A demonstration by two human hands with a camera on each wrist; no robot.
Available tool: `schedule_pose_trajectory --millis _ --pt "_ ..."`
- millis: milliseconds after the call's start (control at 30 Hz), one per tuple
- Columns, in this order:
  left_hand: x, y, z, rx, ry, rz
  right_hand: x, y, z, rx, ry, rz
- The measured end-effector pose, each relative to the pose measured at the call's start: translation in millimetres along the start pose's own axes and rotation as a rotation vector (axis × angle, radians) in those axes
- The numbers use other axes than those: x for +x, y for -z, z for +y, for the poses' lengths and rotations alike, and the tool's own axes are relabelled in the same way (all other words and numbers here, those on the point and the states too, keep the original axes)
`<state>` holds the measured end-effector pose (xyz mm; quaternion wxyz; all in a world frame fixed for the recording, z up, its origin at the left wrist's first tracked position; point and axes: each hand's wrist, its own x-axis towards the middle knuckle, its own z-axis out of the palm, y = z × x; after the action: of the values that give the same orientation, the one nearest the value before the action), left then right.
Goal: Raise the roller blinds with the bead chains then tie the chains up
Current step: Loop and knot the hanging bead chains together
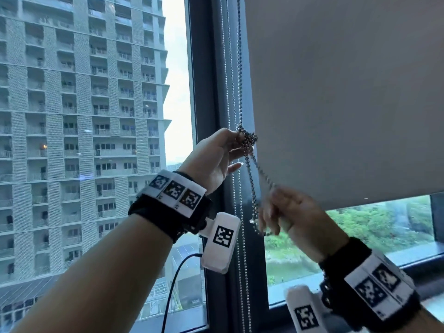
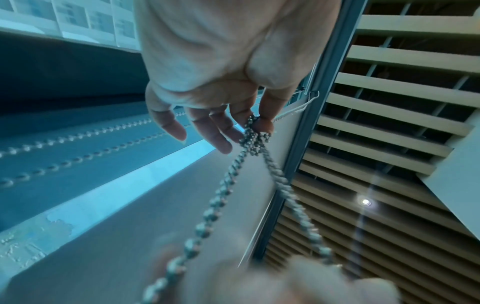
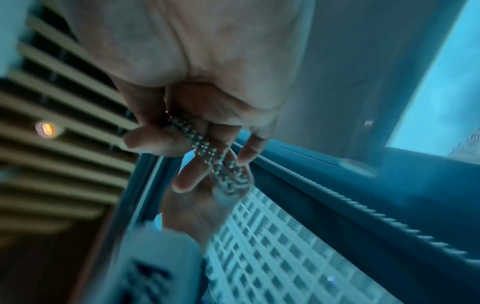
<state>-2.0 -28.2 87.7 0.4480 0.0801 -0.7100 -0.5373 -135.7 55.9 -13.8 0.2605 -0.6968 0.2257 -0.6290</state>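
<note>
A metal bead chain (image 1: 239, 68) hangs along the dark window frame beside the grey roller blind (image 1: 348, 92). It bunches into a knot (image 1: 247, 138). My left hand (image 1: 236, 143) pinches that knot between thumb and forefinger, the other fingers spread; the left wrist view shows the knot (image 2: 253, 139) at the fingertips. Two strands run down and right from the knot to my right hand (image 1: 272, 212), which grips the chain's loop in curled fingers. In the right wrist view the chain (image 3: 207, 150) passes between thumb and fingers of the right hand (image 3: 197, 144).
A second bead chain (image 1: 236, 212) hangs straight down the window frame (image 1: 211, 92). The blind's bottom edge (image 1: 360, 200) stands above the sill (image 1: 408, 255). A tall building fills the left pane. A black cable (image 1: 175, 280) hangs from my left wrist camera.
</note>
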Motion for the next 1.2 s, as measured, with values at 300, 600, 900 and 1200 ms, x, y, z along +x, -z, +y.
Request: schedule_pose_trajectory --millis 300,600,900,1200 --pt "-2 11 2 -0.035 -0.025 0.051 8 14 -42 0.292 -0.005 0.022" --pt "-7 11 8 -0.049 -0.056 0.048 -22 5 18 0.134 -0.377 -0.054" --pt "-10 -1 -2 -0.141 -0.064 0.022 -13 -7 36 0.031 -0.306 0.009" --pt "-22 11 -16 -0.005 -0.02 0.004 7 -12 34 -0.398 -0.185 0.155"
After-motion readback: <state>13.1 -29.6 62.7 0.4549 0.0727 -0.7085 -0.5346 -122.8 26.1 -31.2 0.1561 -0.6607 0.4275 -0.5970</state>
